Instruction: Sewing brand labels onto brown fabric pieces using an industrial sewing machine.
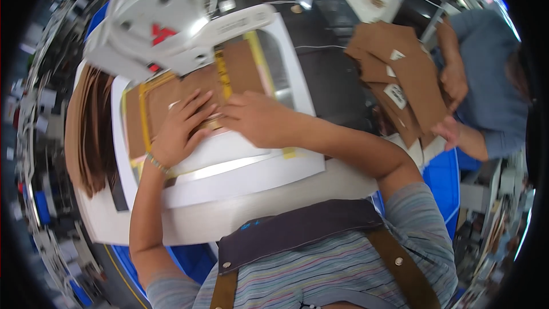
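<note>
A brown fabric piece (197, 83) lies in a flat sewing template (226, 169) with yellow-taped edges, under the white head of a sewing machine (154, 23). On the template and the fabric's near edge, my left hand (184, 123) rests with its fingers spread. Close beside it, my right hand (254, 119) points leftward, its fingers drawn together at the fabric's near edge. Whatever its fingertips grip, if anything, is too small and partly hidden. A second strip of brown fabric (243, 66) shows to the right, past a yellow strip.
Brown fabric pieces (86, 131) hang in a stack at the table's left edge. On the right, a co-worker's hands (454, 83) are at a pile of brown cut pieces (412, 74) with white labels. A blue bin (443, 186) stands below the table's right side.
</note>
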Demonstrator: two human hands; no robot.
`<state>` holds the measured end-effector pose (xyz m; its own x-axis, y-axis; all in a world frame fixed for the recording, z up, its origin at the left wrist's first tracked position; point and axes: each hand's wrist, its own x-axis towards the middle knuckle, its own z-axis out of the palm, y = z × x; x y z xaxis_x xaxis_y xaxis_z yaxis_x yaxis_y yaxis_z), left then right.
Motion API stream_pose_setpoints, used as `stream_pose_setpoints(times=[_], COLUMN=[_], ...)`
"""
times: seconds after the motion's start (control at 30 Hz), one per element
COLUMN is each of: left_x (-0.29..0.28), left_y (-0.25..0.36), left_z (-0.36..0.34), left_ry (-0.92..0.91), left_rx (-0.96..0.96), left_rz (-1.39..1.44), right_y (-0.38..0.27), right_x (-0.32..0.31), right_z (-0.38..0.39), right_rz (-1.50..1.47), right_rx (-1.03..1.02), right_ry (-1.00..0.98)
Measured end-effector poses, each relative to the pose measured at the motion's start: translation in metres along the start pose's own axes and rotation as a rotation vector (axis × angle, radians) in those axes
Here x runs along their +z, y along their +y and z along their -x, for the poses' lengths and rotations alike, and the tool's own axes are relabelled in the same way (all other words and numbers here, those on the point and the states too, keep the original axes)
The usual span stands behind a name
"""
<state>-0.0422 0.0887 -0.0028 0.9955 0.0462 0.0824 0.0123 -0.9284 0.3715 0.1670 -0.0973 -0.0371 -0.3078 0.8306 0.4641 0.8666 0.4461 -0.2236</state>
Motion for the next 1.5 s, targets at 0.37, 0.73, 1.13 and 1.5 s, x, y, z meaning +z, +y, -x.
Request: stream_pose_setpoints(times=[0.37,0.73,1.13,1.5], left_x=[-0.002,-0.008,-0.004,-0.001], left_y=[-0.029,-0.058,-0.102,-0.149], left_z=[-0.008,-0.034,-0.046,-0.007], left_ry=[-0.026,-0.016,-0.061,0.087], left_rx=[0.098,0.131,-0.104,-0.244], left_rz=[0.055,-0.08,0.033,0.23], right_y=[0.016,0.042,0.062,0.066], right_x=[0.027,0.038,0.018,0.013], right_z=[-0.015,-0.03,-0.012,-0.01], right_rz=[0.226,0.322,0.297,0.212], right_rx=[0.023,0.045,0.161,0.189], right_ry=[-0.015,0.047,0.261,0.248])
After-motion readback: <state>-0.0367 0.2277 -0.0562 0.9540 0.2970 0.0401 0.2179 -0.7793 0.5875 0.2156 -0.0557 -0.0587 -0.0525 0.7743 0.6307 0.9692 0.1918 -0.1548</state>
